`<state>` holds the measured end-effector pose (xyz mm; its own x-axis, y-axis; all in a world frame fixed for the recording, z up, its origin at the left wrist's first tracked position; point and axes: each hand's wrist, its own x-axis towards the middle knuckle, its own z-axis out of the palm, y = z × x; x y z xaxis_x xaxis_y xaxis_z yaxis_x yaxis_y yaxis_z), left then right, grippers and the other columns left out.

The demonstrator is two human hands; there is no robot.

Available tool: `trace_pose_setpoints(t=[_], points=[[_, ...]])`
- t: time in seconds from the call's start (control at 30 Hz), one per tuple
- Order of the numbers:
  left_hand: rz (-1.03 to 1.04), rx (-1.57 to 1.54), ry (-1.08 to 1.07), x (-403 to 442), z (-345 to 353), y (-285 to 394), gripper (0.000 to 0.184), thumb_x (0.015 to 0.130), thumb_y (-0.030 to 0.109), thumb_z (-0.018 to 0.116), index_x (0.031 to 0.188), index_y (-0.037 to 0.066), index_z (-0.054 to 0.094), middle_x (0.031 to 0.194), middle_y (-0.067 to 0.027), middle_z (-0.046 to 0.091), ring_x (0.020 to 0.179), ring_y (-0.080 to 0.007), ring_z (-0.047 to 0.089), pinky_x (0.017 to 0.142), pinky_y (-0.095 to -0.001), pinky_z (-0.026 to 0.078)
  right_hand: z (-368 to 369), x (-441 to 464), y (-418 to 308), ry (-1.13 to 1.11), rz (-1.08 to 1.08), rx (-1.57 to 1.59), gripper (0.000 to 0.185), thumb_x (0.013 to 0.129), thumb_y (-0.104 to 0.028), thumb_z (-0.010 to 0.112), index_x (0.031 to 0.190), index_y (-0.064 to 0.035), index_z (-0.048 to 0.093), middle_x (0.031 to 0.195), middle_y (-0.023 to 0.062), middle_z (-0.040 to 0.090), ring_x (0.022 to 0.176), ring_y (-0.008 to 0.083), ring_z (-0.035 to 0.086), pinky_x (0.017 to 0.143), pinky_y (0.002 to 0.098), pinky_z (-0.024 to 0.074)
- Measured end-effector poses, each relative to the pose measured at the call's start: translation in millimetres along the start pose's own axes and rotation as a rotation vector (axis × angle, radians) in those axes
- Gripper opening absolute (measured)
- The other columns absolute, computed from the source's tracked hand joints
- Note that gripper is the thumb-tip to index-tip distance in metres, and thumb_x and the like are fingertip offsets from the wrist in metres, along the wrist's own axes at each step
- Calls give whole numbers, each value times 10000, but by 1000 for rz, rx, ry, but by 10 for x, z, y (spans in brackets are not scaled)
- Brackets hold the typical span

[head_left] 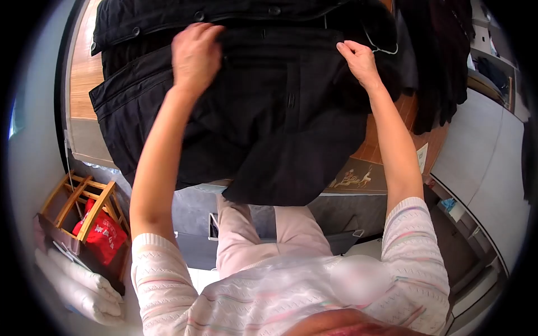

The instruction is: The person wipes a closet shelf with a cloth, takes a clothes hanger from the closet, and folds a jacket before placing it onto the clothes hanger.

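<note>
A black coat (252,112) is spread across the table, its lower edge hanging over the near side. A row of dark buttons (199,15) runs along a fold at the top. My right hand (361,63) pinches the coat's edge at the upper right between thumb and fingers. Over the upper left of the coat, my left hand (196,56) is slightly blurred, with its fingers bent loosely and partly apart; no cloth shows between them. Just right of my right hand, a thin white hanger wire (386,52) sticks out from the dark cloth.
More dark clothing (434,61) lies at the table's right end. The wooden table (84,84) has a brown runner (364,179) along its near edge. On the floor at left stand a wooden stool (92,199), a red bag (103,235) and white rolls (78,285). Grey cabinets (482,151) line the right.
</note>
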<state>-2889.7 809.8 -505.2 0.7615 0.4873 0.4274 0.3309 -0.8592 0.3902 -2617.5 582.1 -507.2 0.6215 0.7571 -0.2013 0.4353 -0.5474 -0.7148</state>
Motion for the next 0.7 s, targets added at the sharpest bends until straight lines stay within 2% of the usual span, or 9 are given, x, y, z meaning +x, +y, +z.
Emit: trace_pose_setpoints(t=[0.03, 0.13, 0.17, 0.2, 0.27, 0.4, 0.47, 0.5, 0.7], points=[[3, -49, -25, 69, 125, 180, 270, 675, 71, 603, 942, 104, 620, 942, -47, 591, 940, -233, 540, 814, -358, 408, -42, -15, 0, -33, -3, 49, 252, 836, -224, 596, 723, 1, 585, 552, -39, 428, 553, 50, 390, 520, 242, 355], [33, -207, -68, 281, 407, 724, 251, 686, 94, 611, 937, 99, 622, 905, -52, 585, 894, -242, 538, 796, -362, 408, -94, 47, 28, -127, 85, 210, 240, 846, -226, 588, 763, -3, 617, 619, -42, 518, 610, 48, 449, 545, 236, 371], [34, -248, -79, 344, 509, 873, 252, 693, 102, 611, 944, 97, 620, 911, -56, 582, 907, -243, 534, 798, -362, 404, -130, 92, -71, -130, 128, 278, 263, 848, -264, 597, 896, -10, 642, 810, -25, 597, 759, 55, 515, 661, 200, 406], [36, -289, -91, 393, 622, 1002, 253, 700, 111, 612, 952, 96, 617, 917, -59, 580, 919, -244, 530, 800, -362, 400, -237, 219, -212, -197, 342, 268, 392, 817, -370, 616, 975, -11, 616, 873, 24, 628, 806, 104, 564, 713, 248, 434], [16, -236, -152, 460, 866, 1188, 273, 708, 129, 617, 977, 86, 603, 940, -68, 576, 953, -246, 519, 807, -369, 391, -292, 435, -434, -99, 510, 488, 507, 775, -454, 630, 1048, -30, 572, 920, 73, 627, 829, 154, 593, 734, 317, 465], [-82, -162, -337, 569, 1074, 1381, 255, 708, 125, 598, 956, 70, 602, 880, -76, 590, 926, -251, 528, 804, -373, 374, -188, 789, -583, 19, 640, 624, 427, 763, -361, 648, 1013, -31, 543, 916, 108, 613, 803, 205, 606, 703, 394, 490], [-84, -213, -303, 581, 1083, 1402, 220, 695, 127, 607, 910, 80, 621, 851, -68, 595, 905, -244, 534, 793, -371, 373, -85, 859, -486, 93, 621, 660, 343, 759, -300, 648, 950, -33, 547, 889, 113, 606, 777, 228, 608, 678, 415, 499], [-83, -238, -288, 584, 1085, 1413, 203, 688, 128, 611, 886, 86, 630, 837, -65, 598, 894, -240, 538, 787, -370, 373, -60, 874, -401, 111, 623, 705, 231, 765, -193, 624, 922, -44, 542, 871, 104, 599, 808, 256, 601, 710, 424, 489], [-80, -295, -285, 452, 965, 1417, 165, 691, 155, 627, 851, 131, 660, 808, -30, 588, 867, -208, 539, 765, -366, 366, -106, 461, 133, -150, 425, 1036, 169, 801, -111, 611, 947, -61, 540, 943, 54, 577, 888, 230, 571, 718, 405, 475]])
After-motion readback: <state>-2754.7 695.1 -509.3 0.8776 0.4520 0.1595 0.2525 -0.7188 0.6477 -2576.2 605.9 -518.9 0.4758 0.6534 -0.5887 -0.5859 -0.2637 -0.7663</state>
